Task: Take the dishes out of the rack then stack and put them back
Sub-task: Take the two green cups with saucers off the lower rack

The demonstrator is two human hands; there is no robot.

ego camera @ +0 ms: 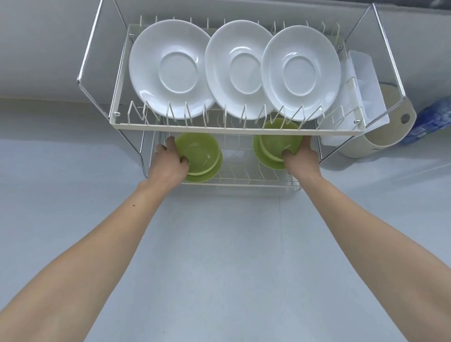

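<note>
- Fingers (169, 143) of the left hand (168, 164) wrap round the rim of a green bowl (198, 152), thumb inside.
- Right hand (301, 158) holds the other green bowl (280, 140) the same way.
- Both arms reach out straight into the lower shelf of the rack (243, 130).
- Each bowl sits on a green plate (206, 174).
- Top shelf hangs close above the bowls, holding three white plates (172, 69).
- Counter (223, 261) in front lies open.

Both bare arms reach forward, left hand (168, 163) and right hand (300, 158) each curled closed in a grip.
</note>
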